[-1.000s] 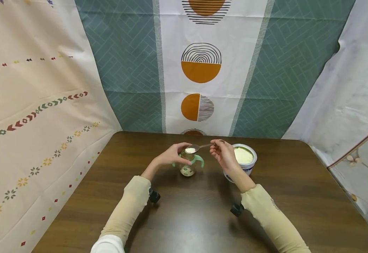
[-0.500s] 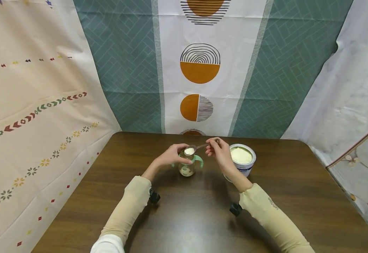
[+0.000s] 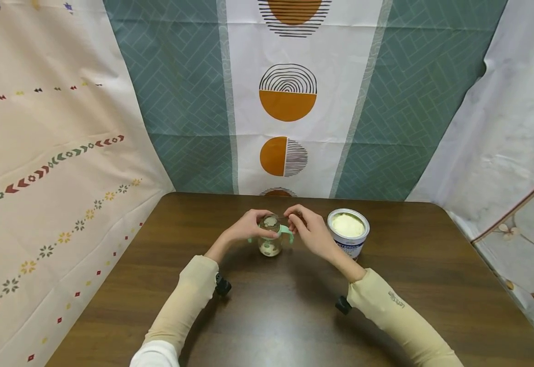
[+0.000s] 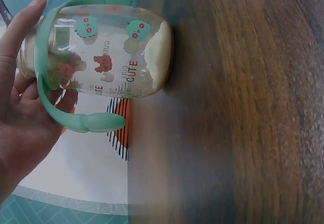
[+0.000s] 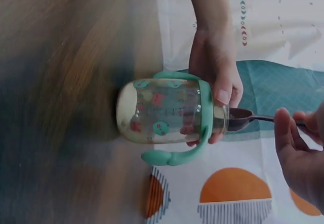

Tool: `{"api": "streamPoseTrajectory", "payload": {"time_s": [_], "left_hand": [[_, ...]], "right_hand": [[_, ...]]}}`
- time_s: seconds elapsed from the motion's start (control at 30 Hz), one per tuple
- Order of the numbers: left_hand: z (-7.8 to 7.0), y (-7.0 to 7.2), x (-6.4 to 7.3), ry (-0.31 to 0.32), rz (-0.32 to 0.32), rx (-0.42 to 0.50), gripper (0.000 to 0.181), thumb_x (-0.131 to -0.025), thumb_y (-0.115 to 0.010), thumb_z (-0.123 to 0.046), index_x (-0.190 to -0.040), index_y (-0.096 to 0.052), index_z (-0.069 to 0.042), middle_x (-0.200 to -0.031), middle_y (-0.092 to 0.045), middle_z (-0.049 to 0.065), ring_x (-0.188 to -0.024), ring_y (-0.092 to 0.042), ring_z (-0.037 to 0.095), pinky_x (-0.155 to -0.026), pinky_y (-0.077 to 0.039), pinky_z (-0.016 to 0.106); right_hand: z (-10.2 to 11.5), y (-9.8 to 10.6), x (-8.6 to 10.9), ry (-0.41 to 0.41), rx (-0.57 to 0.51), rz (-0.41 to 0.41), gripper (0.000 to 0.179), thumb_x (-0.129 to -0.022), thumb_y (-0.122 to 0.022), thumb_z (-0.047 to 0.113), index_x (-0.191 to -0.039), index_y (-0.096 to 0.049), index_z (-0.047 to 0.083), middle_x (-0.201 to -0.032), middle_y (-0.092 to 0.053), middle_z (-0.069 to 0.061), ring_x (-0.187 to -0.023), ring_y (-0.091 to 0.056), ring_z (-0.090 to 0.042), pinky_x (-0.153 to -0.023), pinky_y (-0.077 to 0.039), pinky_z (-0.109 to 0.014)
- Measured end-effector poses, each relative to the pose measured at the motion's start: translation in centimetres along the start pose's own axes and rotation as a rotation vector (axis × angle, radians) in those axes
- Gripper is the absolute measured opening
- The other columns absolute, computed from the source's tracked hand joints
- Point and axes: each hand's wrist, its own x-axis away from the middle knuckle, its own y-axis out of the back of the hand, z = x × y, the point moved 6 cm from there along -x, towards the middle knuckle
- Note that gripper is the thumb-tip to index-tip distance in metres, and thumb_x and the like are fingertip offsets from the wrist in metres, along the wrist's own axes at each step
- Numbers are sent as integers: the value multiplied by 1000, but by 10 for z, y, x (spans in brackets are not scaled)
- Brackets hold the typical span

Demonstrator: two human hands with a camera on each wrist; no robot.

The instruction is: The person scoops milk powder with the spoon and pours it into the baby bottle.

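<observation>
A clear baby bottle (image 3: 270, 248) with a mint-green two-handled collar (image 5: 205, 107) stands upright on the table. My left hand (image 3: 248, 225) grips it around the neck, thumb on the near side. Pale powder (image 4: 159, 51) lies heaped in its bottom, seen in the left wrist view. My right hand (image 3: 311, 232) pinches the handle of a dark spoon (image 5: 240, 118) between thumb and fingers. The spoon's bowl is tipped down at the bottle's open mouth, as the right wrist view shows. In the head view, the right fingers hide much of the spoon's handle.
An open white tin (image 3: 350, 248) filled with cream-coloured powder (image 3: 347, 225) stands just right of my right hand. The brown wooden table (image 3: 267, 316) ends at a patterned cloth backdrop (image 3: 188, 102) behind the bottle.
My right hand has moved left toward the bottle and turned the spoon over at its mouth. The white heap has left the spoon's bowl. My left hand keeps its grip on the bottle.
</observation>
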Motion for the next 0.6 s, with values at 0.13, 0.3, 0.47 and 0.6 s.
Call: {"api": "streamPoseTrajectory", "payload": {"time_s": [0.13, 0.3, 0.47, 0.6], "left_hand": [[0, 0, 1, -2, -1, 16, 50, -78, -81, -28, -123, -63, -12, -113, -68, 3, -100, -64, 19, -87, -55, 37], [1, -1, 1, -6, -4, 8, 47, -78, -81, -31, -120, -65, -17, -119, -66, 0, -109, -60, 20, -93, -51, 40], [0, -1, 1, 4, -4, 1, 47, -78, -81, -30, -120, -65, -17, -118, -66, 0, -104, -61, 16, -88, -53, 34], [0, -1, 1, 8, -8, -10, 48, -78, -81, -29, -121, -65, -16, -117, -67, 1, -102, -62, 15, -86, -54, 32]], "right_hand": [[10, -4, 3, 172, 121, 67, 17, -101, -47, 8, -110, -61, 4, -93, -61, -11, -69, -61, -21, -62, -54, -26], [20, -9, 9, 407, 216, 104, 16, -95, -54, -4, -108, -61, 0, -98, -60, -11, -69, -56, -10, -60, -50, -17], [21, -10, 12, 462, 241, 114, 16, -93, -57, -5, -107, -63, 2, -97, -61, -11, -71, -53, -8, -61, -49, -18], [16, -7, 11, 383, 201, 116, 14, -95, -56, 0, -107, -64, 3, -99, -63, -12, -75, -56, -9, -64, -51, -21]]}}
